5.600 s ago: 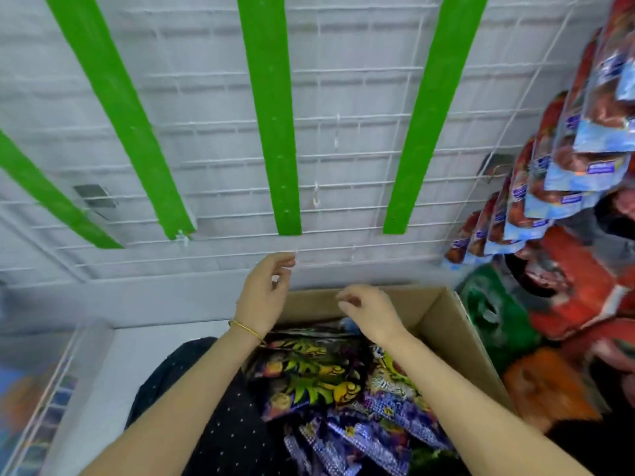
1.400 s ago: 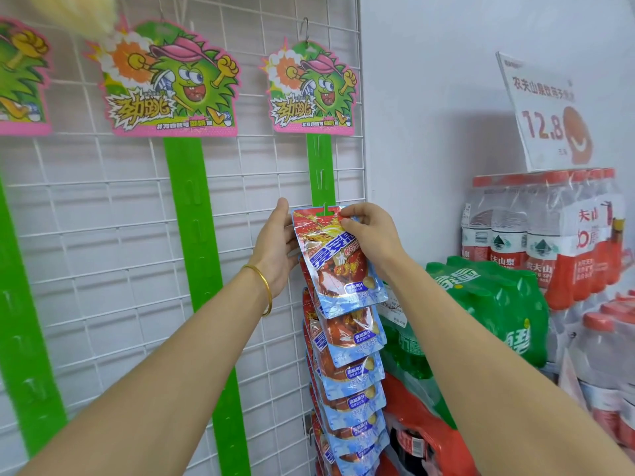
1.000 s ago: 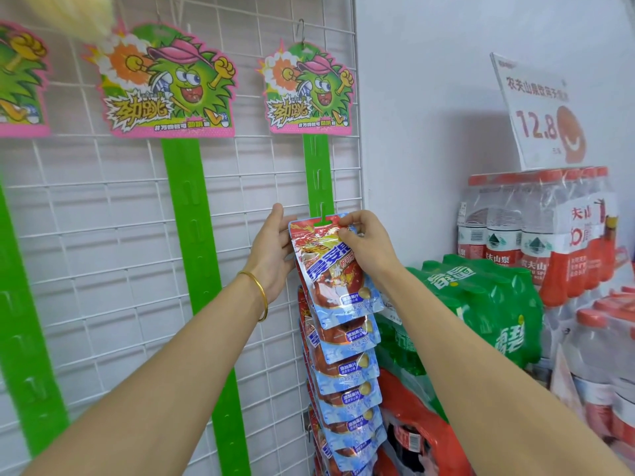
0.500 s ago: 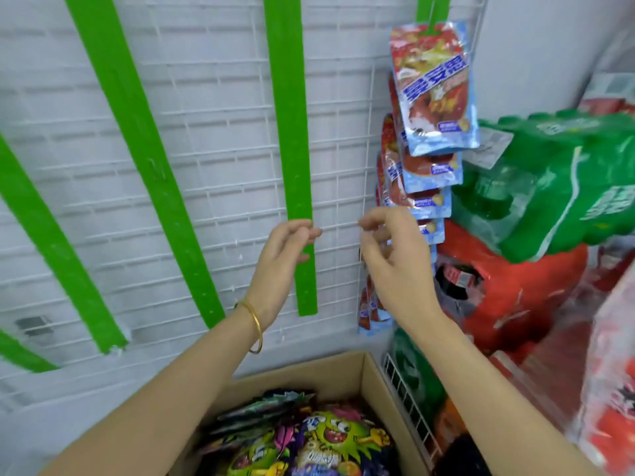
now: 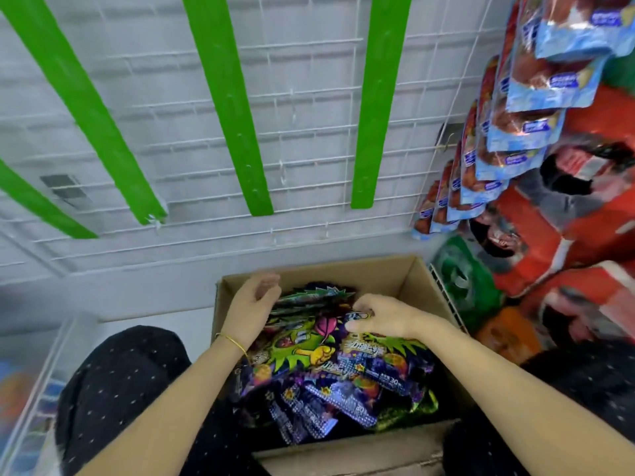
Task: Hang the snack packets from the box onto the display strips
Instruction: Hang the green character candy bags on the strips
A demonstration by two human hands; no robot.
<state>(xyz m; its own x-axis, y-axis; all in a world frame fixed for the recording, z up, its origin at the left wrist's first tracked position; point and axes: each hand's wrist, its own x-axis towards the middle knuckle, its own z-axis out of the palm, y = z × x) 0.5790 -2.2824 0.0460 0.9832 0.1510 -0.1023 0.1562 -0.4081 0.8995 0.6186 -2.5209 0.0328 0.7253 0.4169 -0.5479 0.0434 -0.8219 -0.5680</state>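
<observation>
Over the box (image 5: pixel 414 281), our left hand (image 5: pixel 252 305) hangs loose, holding nothing; our right hand (image 5: pixel 385 317) pinches a packet (image 5: pixel 369 350) by its top, below the green strips (image 5: pixel 226 97)

We cannot tell grip: right hand (image 5: pixel 385 317) fingertips buried among snack packets (image 5: pixel 309 352) at box (image 5: pixel 412 280) far edge. Blurred: left hand (image 5: pixel 252 305) fingertips. Cut off by top edge: display strips (image 5: pixel 226 97), hung packets (image 5: pixel 529 125). Packet print unreadable to us.
</observation>
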